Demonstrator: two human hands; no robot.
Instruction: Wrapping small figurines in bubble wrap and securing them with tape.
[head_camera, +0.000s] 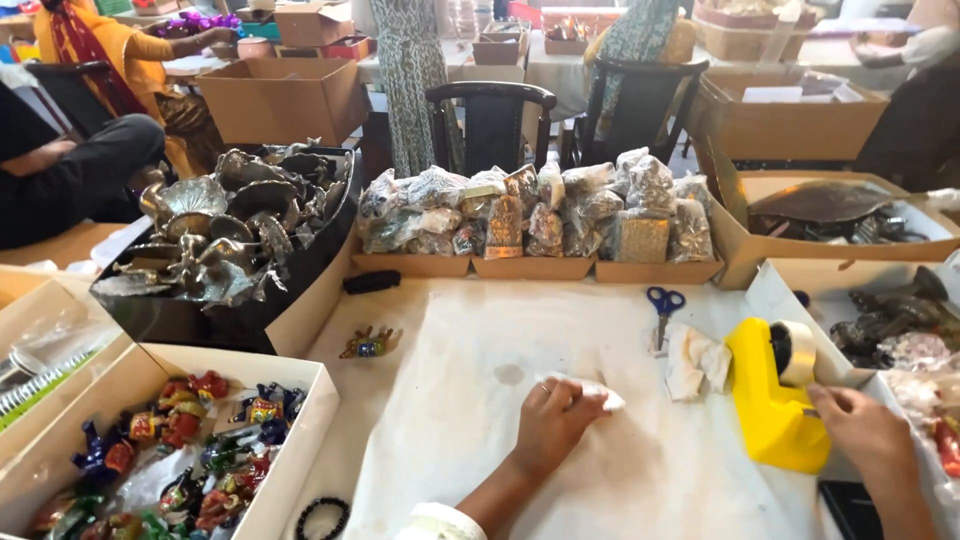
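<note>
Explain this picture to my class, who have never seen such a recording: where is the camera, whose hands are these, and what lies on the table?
There is one picture, taken by a camera worn on a person's head and looking down at their own two bare hands. No machine is involved. The left hand presses on a small white wrapped piece lying on a white sheet that covers the table. The right hand touches a yellow tape dispenser. Nearby lie blue-handled scissors and a crumpled white cloth. At the left an open white box holds colourful figurines. Behind are trays of clear wrapped packets and a dark bin of silver metal pieces. Other people sit or stand at the far tables.
</note>
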